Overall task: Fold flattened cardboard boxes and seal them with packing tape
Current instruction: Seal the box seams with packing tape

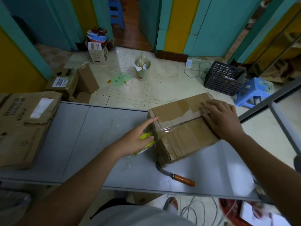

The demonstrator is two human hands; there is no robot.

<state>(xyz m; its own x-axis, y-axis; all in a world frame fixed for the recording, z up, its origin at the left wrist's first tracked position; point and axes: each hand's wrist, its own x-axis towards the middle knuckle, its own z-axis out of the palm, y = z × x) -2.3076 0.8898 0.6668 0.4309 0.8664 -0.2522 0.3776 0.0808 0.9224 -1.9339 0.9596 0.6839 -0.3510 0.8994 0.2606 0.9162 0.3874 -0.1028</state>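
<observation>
A folded brown cardboard box (182,137) stands on the grey table (84,144), its top flaps closed along a centre seam. Clear tape runs over its near left corner. My right hand (219,116) lies flat on the far right part of the box top, fingers spread. My left hand (138,137) grips a yellow-green tape dispenser (146,141) pressed against the box's left side, with the index finger stretched out toward the top edge. The tape roll itself is mostly hidden behind the hand.
A stack of flattened cardboard boxes (24,128) lies on the table's left end. A knife with a wooden handle (177,176) rests just in front of the box. On the floor beyond are a bin (142,69), a black crate (224,78), a blue stool (254,92) and loose cartons (73,82).
</observation>
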